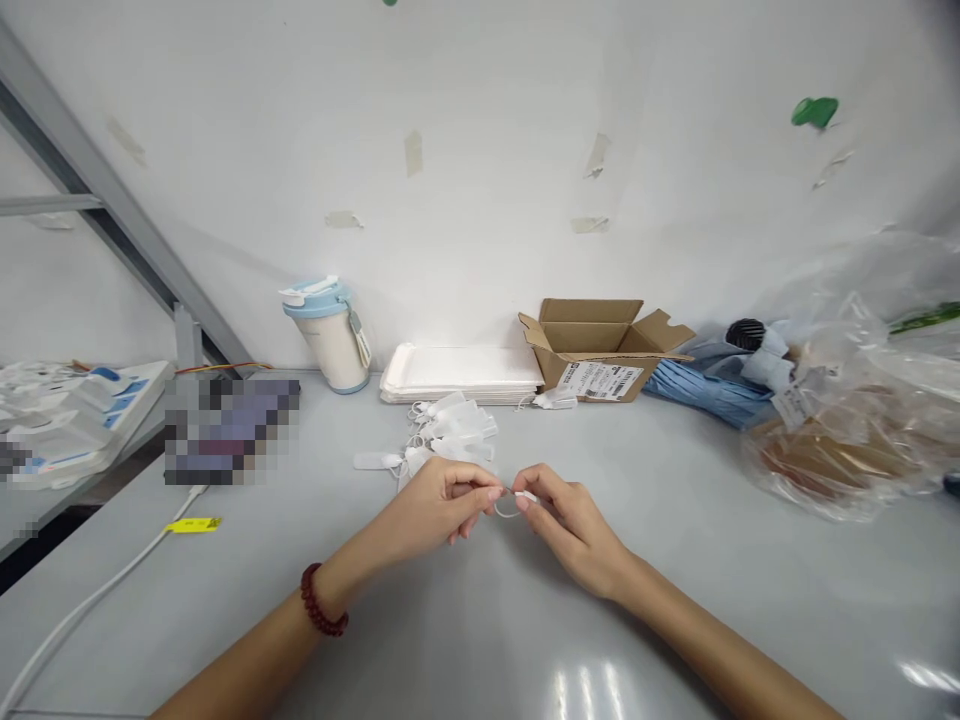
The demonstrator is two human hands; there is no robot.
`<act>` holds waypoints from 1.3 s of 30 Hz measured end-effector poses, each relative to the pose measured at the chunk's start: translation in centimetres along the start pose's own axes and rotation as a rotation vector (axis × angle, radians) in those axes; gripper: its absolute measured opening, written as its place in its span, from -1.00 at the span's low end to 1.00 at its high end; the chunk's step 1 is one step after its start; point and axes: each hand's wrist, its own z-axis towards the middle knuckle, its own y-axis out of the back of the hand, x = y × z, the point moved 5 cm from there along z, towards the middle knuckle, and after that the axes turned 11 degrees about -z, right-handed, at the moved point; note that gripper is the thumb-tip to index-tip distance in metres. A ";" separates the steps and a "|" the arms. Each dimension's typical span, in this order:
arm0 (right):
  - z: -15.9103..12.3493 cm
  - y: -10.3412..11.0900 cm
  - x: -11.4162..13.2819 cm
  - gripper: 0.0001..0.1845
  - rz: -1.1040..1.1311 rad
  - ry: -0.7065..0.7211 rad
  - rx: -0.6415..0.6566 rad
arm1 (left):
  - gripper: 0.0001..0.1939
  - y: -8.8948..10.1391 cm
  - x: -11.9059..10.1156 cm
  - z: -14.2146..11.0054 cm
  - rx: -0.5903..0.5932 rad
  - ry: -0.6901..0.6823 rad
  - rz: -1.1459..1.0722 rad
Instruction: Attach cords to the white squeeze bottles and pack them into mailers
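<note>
My left hand (442,500), a beaded bracelet (324,600) on its wrist, is closed in a pinch at the middle of the table. Facing it, my right hand (566,520) pinches the small white end of a string loop (507,514). The thin white loop hangs between both sets of fingertips. A tiny dark piece shows at the left fingertips; what exactly they grip is too small to tell. Just behind my left hand lies a heap of translucent white tags (457,425) with string loops. A single tag (371,461) sticks out to the left.
Behind the heap are stacked white envelopes (465,370), an open cardboard box (604,365) and a cream tumbler (330,340). A folded blue umbrella (709,390) and clear plastic bags (855,430) lie right. A blurred-out device (240,425) with a white cable (112,578) lies left.
</note>
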 end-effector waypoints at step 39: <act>0.1 0.4 0.0 -0.81 -0.047 0.058 -0.017 | -0.68 -0.7 0.2 0.0 0.018 -0.015 -0.009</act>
